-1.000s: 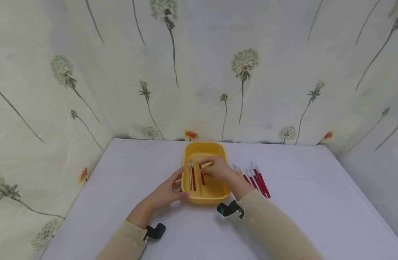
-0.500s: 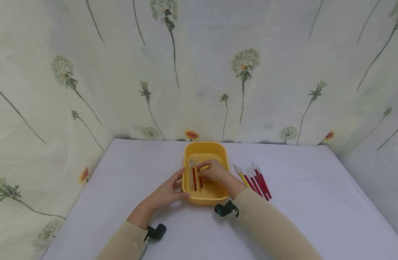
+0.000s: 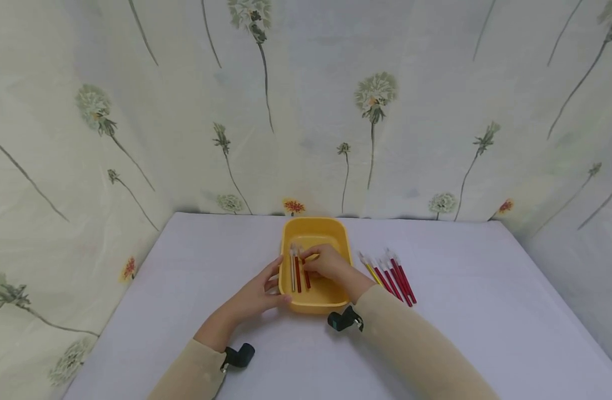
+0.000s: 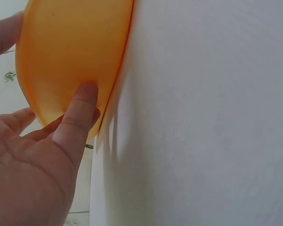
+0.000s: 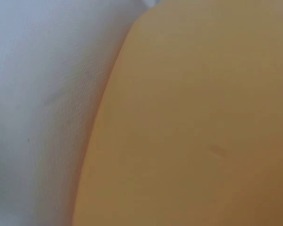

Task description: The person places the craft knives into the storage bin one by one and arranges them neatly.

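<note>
A yellow plastic tray point(image 3: 316, 307) stands on the table. Along its left side lie two slim paintbrushes: one with a pale handle point(image 3: 293, 275) and one with a red handle point(image 3: 298, 276). My right hand point(image 3: 328, 262) reaches inside and pinches another red paintbrush point(image 3: 307, 280) close beside them; its upper part is partly covered by the fingers. My left hand point(image 3: 258, 291) holds the tray's near left corner, its fingers on the outer wall point(image 4: 71, 47) in the left wrist view. Only the tray's outside point(image 5: 188, 103) and cloth fill the right wrist view.
Right of the tray, several red-handled paintbrushes point(image 3: 398, 278) and a yellow-handled one point(image 3: 372, 272) lie fanned on the white tablecloth point(image 3: 476, 316). A flower-print curtain point(image 3: 306, 111) hangs behind the table.
My right hand has moved slightly left inside the tray, bringing its red paintbrush nearer the two lying there. My left hand has stayed at the tray's corner.
</note>
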A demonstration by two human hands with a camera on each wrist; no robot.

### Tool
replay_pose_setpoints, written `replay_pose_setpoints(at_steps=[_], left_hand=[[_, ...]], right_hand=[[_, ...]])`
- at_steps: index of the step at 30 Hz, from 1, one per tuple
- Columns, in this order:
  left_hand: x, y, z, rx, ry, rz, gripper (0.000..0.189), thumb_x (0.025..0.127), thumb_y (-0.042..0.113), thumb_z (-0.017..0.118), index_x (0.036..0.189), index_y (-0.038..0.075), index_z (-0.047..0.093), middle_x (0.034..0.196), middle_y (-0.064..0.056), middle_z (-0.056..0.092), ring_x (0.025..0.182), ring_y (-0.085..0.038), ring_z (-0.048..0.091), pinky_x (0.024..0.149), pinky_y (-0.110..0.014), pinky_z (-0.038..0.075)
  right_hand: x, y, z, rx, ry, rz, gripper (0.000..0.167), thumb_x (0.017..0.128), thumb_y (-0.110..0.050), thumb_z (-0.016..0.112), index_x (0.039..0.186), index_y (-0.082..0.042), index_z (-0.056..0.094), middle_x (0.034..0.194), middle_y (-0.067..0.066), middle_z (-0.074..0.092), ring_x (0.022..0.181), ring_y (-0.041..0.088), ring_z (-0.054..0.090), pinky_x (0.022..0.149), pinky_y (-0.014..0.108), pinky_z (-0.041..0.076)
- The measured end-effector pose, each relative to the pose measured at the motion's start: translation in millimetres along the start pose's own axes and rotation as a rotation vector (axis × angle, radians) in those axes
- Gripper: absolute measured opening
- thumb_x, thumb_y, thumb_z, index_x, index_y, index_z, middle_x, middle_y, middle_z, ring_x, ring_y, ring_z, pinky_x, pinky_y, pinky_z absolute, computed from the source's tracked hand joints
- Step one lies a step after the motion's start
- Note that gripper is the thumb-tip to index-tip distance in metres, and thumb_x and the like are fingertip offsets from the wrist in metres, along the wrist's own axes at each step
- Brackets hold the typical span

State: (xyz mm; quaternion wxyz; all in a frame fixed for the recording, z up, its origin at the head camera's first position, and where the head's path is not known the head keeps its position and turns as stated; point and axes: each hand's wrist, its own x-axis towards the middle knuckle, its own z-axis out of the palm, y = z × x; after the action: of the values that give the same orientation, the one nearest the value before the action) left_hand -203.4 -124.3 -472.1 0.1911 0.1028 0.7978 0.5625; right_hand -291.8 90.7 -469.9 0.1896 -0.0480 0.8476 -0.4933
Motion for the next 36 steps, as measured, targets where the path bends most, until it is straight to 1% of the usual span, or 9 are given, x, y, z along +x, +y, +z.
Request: replay_pose_setpoints(at_steps=[6,9,17,22,27,30,36], left_hand=[[0.0,1.1,0.4,0.006,0.012,0.009,0.096,0.088,0.03,0.078,0.162,0.026,0.017,0.162,-0.007,0.027,0.143,-0.031,0.039,0.11,-0.048,0.041],[-0.2,0.7,0.5,0.011,0.012,0.012,0.095,0.089,0.03,0.078,0.162,0.026,0.017,0.163,-0.006,0.027,0.143,-0.031,0.039,0.11,-0.048,0.041],[0.8,-1.2,0.3,0.017,0.007,0.019,0.096,0.089,0.03,0.078,0.162,0.026,0.016,0.162,-0.007,0.027,0.143,-0.03,0.039,0.11,-0.048,0.041],[2.5,-4.1,0.5,0.013,0.003,0.024,0.097,0.089,0.029,0.078,0.162,0.026,0.015,0.163,-0.007,0.027,0.143,-0.031,0.038,0.11,-0.048,0.041],[3.0,-4.5,0.3,0.013,0.005,0.024,0.097,0.088,0.028,0.078,0.162,0.025,0.015,0.163,-0.007,0.026,0.144,-0.031,0.038,0.11,-0.048,0.041],[3.1,-3.3,0.2,0.017,0.011,0.019,0.097,0.088,0.029,0.079,0.162,0.025,0.016,0.163,-0.007,0.027,0.143,-0.031,0.039,0.11,-0.048,0.041],[1.6,-0.5,0.2,0.005,0.013,0.015,0.097,0.087,0.029,0.08,0.162,0.025,0.017,0.162,-0.008,0.028,0.143,-0.032,0.038,0.111,-0.049,0.04]], right_hand=[[2.0,1.4,-0.6,-0.064,0.007,-0.019,0.024,0.09,-0.01,0.074,0.114,-0.008,0.075,0.098,0.005,0.071,0.071,0.015,0.062,0.063,0.024,0.054],[1.4,0.4,-1.1,-0.071,0.006,-0.018,0.024,0.09,-0.011,0.075,0.114,-0.008,0.075,0.096,0.005,0.071,0.07,0.016,0.062,0.063,0.024,0.053],[-2.4,-1.6,-1.6,-0.065,0.006,-0.034,0.025,0.09,-0.01,0.074,0.115,-0.007,0.075,0.091,0.005,0.07,0.067,0.017,0.06,0.06,0.025,0.053],[-1.6,-0.5,-1.6,-0.052,0.01,-0.033,0.023,0.091,-0.008,0.072,0.114,-0.006,0.074,0.092,0.006,0.071,0.068,0.018,0.061,0.06,0.025,0.053],[-2.0,-1.5,-2.2,-0.026,0.011,-0.022,0.023,0.092,-0.008,0.071,0.115,-0.006,0.074,0.095,0.007,0.071,0.071,0.019,0.063,0.063,0.027,0.055],[-2.8,-2.1,-2.8,-0.01,0.021,-0.024,0.023,0.093,-0.008,0.07,0.115,-0.006,0.073,0.096,0.008,0.071,0.073,0.019,0.063,0.065,0.028,0.056],[-7.7,-6.1,-6.8,-0.012,0.073,-0.06,0.021,0.092,-0.007,0.07,0.112,-0.005,0.074,0.094,0.007,0.07,0.075,0.018,0.063,0.065,0.026,0.055]])
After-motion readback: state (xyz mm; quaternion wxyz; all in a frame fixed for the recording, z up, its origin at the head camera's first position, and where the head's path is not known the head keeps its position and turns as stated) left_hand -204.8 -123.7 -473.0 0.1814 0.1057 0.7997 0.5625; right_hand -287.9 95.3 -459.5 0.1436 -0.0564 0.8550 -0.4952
